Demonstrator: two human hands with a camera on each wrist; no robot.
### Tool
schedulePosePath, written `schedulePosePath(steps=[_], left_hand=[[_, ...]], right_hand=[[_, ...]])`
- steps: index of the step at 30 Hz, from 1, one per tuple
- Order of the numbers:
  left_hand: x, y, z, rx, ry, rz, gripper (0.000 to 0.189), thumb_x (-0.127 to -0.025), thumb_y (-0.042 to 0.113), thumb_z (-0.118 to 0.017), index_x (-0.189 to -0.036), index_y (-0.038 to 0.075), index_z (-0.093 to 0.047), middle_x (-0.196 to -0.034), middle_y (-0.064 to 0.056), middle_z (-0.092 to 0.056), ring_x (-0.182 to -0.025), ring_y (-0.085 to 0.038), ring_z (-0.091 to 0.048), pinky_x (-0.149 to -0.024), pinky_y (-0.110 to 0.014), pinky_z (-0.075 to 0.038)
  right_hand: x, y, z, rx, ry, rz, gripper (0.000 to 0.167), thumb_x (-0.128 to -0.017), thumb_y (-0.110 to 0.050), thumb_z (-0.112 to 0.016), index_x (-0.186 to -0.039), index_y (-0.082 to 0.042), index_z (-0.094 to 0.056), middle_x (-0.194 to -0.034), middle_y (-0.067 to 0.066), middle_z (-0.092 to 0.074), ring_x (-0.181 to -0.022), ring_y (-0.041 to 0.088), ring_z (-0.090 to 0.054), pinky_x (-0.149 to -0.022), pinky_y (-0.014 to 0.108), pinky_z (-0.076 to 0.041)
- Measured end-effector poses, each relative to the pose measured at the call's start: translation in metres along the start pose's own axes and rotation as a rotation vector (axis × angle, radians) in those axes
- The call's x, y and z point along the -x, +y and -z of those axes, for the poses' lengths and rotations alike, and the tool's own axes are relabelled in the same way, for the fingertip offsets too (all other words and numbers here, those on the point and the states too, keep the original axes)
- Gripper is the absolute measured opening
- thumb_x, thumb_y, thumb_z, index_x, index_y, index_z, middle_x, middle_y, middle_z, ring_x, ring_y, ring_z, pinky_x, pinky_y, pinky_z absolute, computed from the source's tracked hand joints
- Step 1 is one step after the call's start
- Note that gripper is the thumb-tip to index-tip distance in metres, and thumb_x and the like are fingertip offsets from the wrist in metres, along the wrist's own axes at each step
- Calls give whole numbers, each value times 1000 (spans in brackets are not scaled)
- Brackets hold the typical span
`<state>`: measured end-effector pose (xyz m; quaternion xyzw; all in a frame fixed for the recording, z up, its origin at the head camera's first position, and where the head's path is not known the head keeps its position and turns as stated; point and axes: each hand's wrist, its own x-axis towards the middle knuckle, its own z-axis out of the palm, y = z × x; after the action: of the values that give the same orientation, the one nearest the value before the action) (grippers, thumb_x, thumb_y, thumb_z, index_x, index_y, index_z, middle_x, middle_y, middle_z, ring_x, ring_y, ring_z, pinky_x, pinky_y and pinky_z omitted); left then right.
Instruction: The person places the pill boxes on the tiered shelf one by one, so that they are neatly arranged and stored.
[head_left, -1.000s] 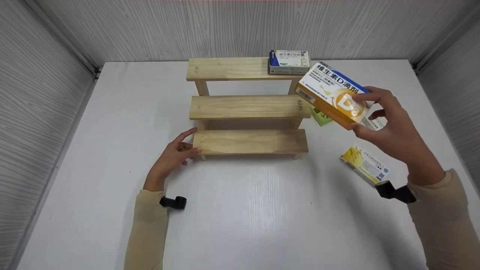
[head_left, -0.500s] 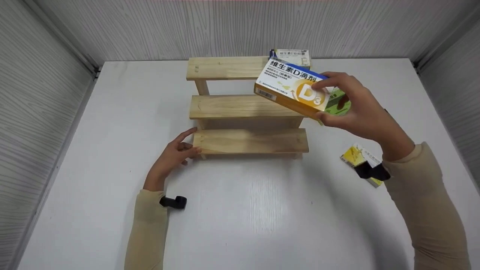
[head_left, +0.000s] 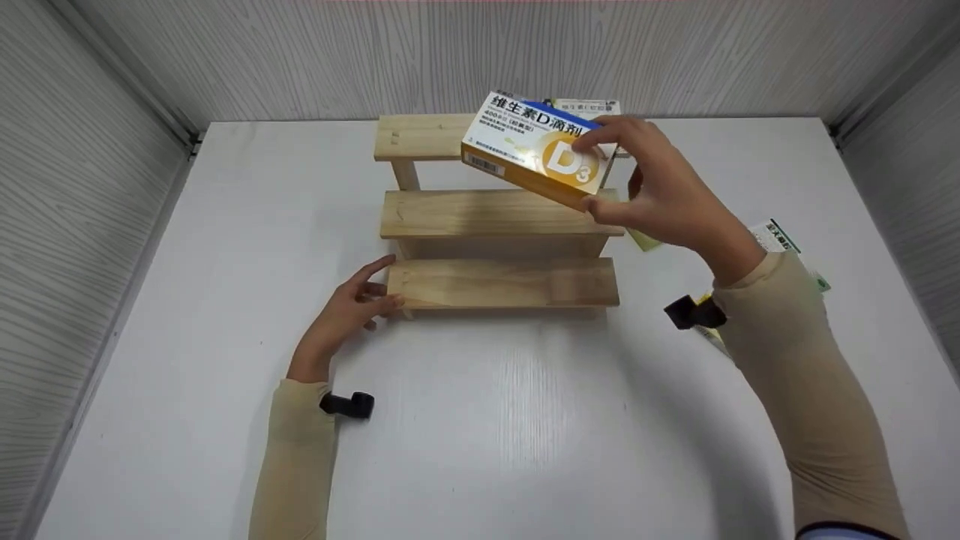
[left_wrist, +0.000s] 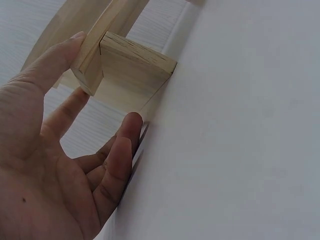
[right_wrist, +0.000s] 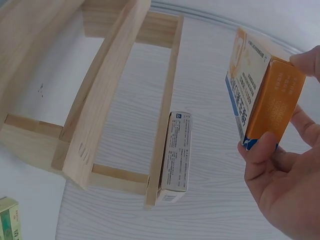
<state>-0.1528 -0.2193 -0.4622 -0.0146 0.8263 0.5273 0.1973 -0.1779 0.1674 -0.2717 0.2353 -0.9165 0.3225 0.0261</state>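
Observation:
A three-tier wooden step shelf (head_left: 495,281) stands at the middle of the table. My left hand (head_left: 346,311) grips the left end of its lowest board, thumb and index finger at the two corners; the other fingers curl in near the table, as the left wrist view shows. My right hand (head_left: 660,184) pinches a white, orange and blue vitamin D3 medicine box (head_left: 536,146) between thumb and fingers. It is held tilted above the top and middle boards. Behind it, a white and blue medicine box (right_wrist: 176,152) lies at the right end of the top board, partly hidden in the head view.
Right of the shelf lie a green box (head_left: 643,239), a white and green box (head_left: 776,238) and a yellow and white box (head_left: 712,339), all partly covered by the right arm. Grey wood-grain panels (head_left: 480,60) wall the table at the back and sides.
My right hand has carried the vitamin D3 box leftward and slightly farther back, from right of the shelf to over its upper boards. The left hand has stayed at the lowest board.

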Motion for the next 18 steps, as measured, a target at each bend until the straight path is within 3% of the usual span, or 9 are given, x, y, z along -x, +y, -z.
schedulePosePath(steps=[5,11,18], left_hand=[[0,0,0,4,-11,5,69,-89,36,-69,-149,38,-33,-125,-17,-51,-93,-20,-54,-71,-29,-48],[0,2,0,3,-20,13,70,-91,30,-67,-151,33,-31,-124,-19,-51,-92,-20,-54,-72,-31,-48],[1,2,-1,8,-26,10,70,-90,32,-68,-150,34,-32,-123,-19,-55,-91,-20,-56,-71,-29,-47]], right_hand=[[-14,-1,-5,-32,-3,-12,53,-82,-17,-70,-131,-18,-52,-151,3,-37,-124,21,-41,-73,22,-43],[-29,0,-10,-43,-23,-42,54,-83,-20,-70,-133,-19,-51,-153,2,-35,-136,22,-34,-97,41,-47],[-44,4,-16,-45,-57,-32,54,-82,-19,-70,-132,-18,-52,-150,2,-38,-142,22,-29,-117,44,-25]])
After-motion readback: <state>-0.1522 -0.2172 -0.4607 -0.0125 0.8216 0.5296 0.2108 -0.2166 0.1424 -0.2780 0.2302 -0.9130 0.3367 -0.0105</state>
